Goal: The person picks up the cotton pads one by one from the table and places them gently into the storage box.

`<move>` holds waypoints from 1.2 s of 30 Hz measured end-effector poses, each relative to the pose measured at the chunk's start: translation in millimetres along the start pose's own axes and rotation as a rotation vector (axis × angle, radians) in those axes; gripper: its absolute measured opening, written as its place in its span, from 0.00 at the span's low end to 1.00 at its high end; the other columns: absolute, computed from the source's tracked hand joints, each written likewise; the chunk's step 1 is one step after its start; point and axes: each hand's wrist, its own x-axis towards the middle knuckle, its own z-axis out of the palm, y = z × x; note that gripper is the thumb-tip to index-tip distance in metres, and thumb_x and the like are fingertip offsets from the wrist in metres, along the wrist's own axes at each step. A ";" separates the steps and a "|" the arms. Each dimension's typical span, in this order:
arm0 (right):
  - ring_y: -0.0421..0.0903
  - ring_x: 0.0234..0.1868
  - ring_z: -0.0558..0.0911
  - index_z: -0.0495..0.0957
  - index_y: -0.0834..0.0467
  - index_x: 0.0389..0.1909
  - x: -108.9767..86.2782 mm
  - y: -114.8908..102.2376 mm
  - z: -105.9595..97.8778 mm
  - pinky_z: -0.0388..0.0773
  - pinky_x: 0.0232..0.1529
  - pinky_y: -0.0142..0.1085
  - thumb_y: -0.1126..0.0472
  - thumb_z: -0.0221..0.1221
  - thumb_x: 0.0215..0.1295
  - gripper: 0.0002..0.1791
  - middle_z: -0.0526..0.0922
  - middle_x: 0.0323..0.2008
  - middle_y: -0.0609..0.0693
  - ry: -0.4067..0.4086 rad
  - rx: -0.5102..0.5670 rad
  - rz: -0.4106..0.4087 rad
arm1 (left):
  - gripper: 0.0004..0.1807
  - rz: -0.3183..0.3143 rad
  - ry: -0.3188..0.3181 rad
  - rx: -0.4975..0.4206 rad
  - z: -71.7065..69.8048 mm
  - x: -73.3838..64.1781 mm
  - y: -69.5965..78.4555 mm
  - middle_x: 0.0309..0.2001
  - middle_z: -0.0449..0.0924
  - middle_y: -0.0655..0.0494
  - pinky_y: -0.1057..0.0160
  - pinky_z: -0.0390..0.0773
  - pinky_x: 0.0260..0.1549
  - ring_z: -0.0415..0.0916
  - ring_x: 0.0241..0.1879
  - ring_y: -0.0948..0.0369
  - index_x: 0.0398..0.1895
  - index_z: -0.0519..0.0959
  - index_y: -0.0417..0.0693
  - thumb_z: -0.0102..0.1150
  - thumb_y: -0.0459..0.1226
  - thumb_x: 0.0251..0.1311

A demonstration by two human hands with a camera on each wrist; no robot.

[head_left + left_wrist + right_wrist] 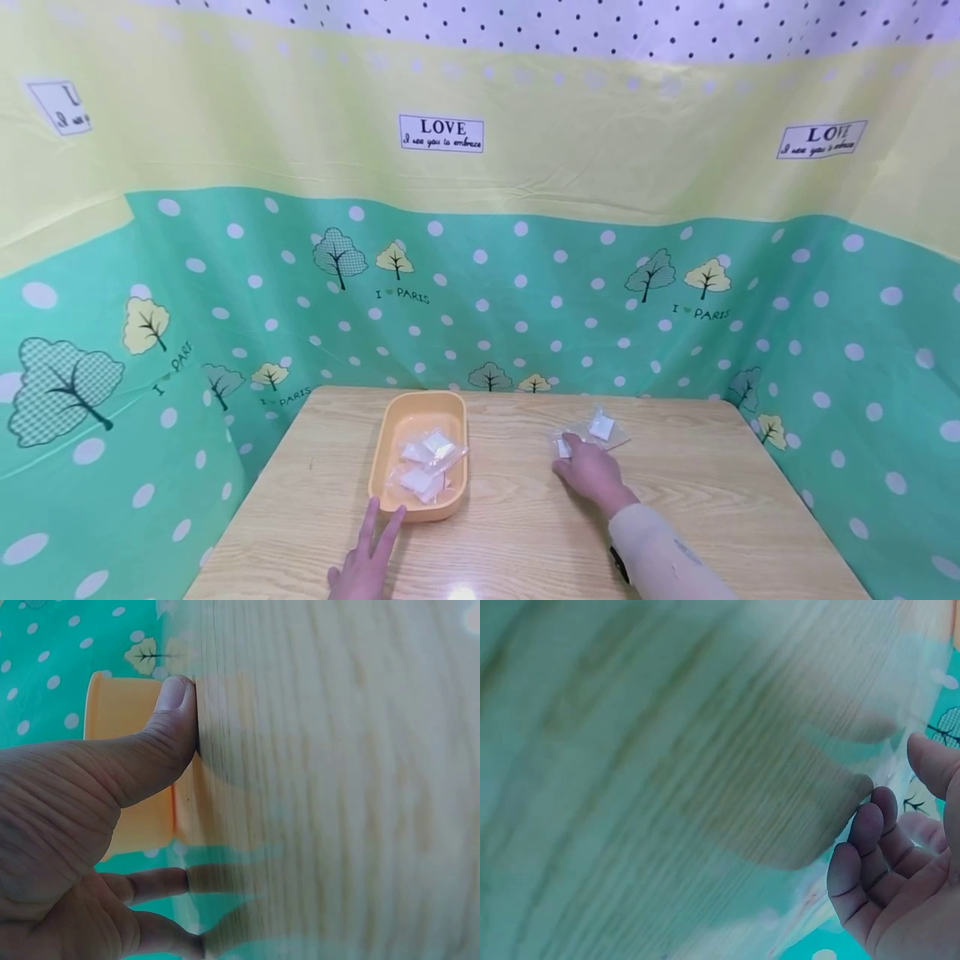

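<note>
Right hand (591,472), fingers bent, grip unclear, touches a clear packet (562,449) on the bench (525,533) while the left hand (363,568) splays empty at the near rim of the tray (420,402); picking up seems the step, calling next for a sure pinch.

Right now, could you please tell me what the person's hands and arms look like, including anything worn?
The left hand and right hand are bare. The right sleeve is pale, with a small greyish-blue marking; something black shows at its edge, unclear what. No left sleeve is in view.
</note>
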 end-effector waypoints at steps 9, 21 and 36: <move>0.64 0.58 0.79 0.70 0.61 0.67 5.3 5.8 2.7 0.77 0.57 0.60 0.43 0.62 0.63 0.37 0.80 0.59 0.65 -0.028 -0.017 0.013 | 0.78 -0.005 -0.003 0.005 0.4 -0.2 0.7 0.80 0.31 0.46 0.13 0.61 0.46 0.78 0.49 0.36 0.78 0.47 0.67 0.73 0.72 0.14; 0.54 0.44 0.85 0.77 0.60 0.57 5.1 2.8 2.9 0.84 0.44 0.52 0.44 0.64 0.62 0.30 0.86 0.45 0.58 -0.010 -0.050 -0.014 | 0.77 -0.011 -0.021 -0.017 -3.7 -0.7 0.9 0.80 0.31 0.45 0.13 0.60 0.46 0.77 0.50 0.34 0.79 0.46 0.67 0.76 0.68 0.16; 0.55 0.53 0.85 0.86 0.48 0.48 4.5 4.6 8.2 0.83 0.49 0.53 0.50 0.65 0.63 0.15 0.88 0.50 0.50 -0.001 0.059 -0.064 | 0.77 -0.011 -0.011 0.019 2.3 1.0 -0.9 0.80 0.30 0.47 0.14 0.63 0.46 0.78 0.47 0.38 0.79 0.45 0.70 0.77 0.68 0.17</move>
